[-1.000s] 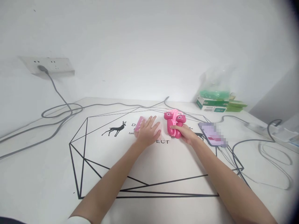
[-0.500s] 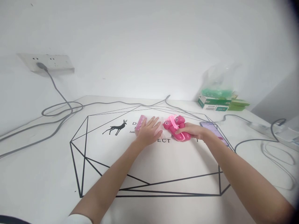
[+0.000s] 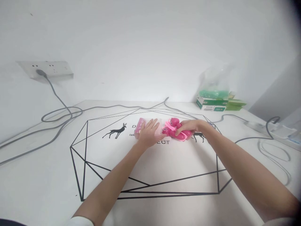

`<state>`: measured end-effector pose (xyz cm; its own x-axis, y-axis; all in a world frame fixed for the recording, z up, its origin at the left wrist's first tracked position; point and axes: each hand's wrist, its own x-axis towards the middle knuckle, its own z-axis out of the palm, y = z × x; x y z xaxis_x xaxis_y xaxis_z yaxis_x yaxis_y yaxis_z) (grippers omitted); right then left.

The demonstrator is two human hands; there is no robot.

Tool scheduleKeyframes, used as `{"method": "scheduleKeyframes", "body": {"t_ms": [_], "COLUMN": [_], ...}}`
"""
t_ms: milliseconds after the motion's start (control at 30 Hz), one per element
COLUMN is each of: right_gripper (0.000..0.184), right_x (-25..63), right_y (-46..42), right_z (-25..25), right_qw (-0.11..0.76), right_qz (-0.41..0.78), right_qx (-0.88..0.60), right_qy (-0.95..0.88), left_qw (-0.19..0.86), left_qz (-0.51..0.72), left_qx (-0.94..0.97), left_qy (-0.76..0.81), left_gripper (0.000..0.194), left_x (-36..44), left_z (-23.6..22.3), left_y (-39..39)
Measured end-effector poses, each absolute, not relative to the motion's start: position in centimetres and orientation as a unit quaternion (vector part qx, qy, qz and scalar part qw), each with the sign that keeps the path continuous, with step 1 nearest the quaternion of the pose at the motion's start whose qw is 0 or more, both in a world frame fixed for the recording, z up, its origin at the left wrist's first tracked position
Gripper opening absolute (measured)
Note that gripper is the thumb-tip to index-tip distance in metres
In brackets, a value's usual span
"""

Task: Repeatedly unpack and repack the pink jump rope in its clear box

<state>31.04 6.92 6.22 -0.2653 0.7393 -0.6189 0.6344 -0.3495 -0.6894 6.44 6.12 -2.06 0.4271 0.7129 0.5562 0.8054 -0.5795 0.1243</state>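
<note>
My left hand [image 3: 149, 134] lies flat, fingers spread, on a clear plastic box with a pink end [image 3: 140, 124] in the middle of the white table [image 3: 47, 175]. My right hand [image 3: 191, 126] grips a bright pink toy wound with a pink cord [image 3: 176, 129], tipped sideways with its head end touching the open right side of the box. The phone seen earlier is hidden behind my right forearm.
Grey cables [image 3: 61, 114] loop across the back left from a wall socket [image 3: 48, 68]. Green and white boxes under a clear plastic bag [image 3: 215, 99] stand at the back right. A power strip [image 3: 278, 130] and more cable [image 3: 274, 150] lie at the right edge.
My right hand has turned the pink toy from upright to lying sideways and brought it left against the box. The left hand has stayed pressed on the box.
</note>
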Motion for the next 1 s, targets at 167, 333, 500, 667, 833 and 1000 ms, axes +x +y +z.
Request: {"method": "scheduleKeyframes", "body": {"t_ms": [167, 333, 500, 667, 833, 1000], "right_gripper": [0.046, 0.046, 0.045, 0.041, 0.040, 0.056], "right_x": [30.6, 30.8, 30.9, 30.6, 29.8, 29.5], "right_y": [7.5, 8.9, 10.5, 11.6, 12.0, 11.5], "right_z": [5.7, 5.1, 4.6, 4.1, 3.5, 3.3], "right_qw": [0.012, -0.038, -0.077, -0.106, -0.087, -0.036], "right_qz": [0.580, 0.599, 0.587, 0.598, 0.616, 0.565], "right_qx": [-0.567, -0.528, -0.543, -0.550, -0.535, -0.565], "right_qy": [-0.585, -0.601, -0.596, -0.574, -0.572, -0.600], "left_qw": [0.037, -0.009, -0.035, -0.035, -0.033, -0.036], "left_qz": [-0.255, -0.218, -0.198, -0.191, -0.192, -0.194], "left_qx": [-0.847, -0.859, -0.872, -0.878, -0.882, -0.877], "left_qy": [-0.465, -0.463, -0.446, -0.438, -0.429, -0.439], "left_gripper": [0.066, 0.076, 0.075, 0.076, 0.077, 0.075], "left_x": [6.7, 6.3, 5.8, 5.7, 5.5, 5.6], "left_z": [-1.5, -1.1, -1.0, -1.2, -1.2, -1.1], "left_y": [5.9, 6.3, 6.7, 6.8, 6.7, 6.6]}}
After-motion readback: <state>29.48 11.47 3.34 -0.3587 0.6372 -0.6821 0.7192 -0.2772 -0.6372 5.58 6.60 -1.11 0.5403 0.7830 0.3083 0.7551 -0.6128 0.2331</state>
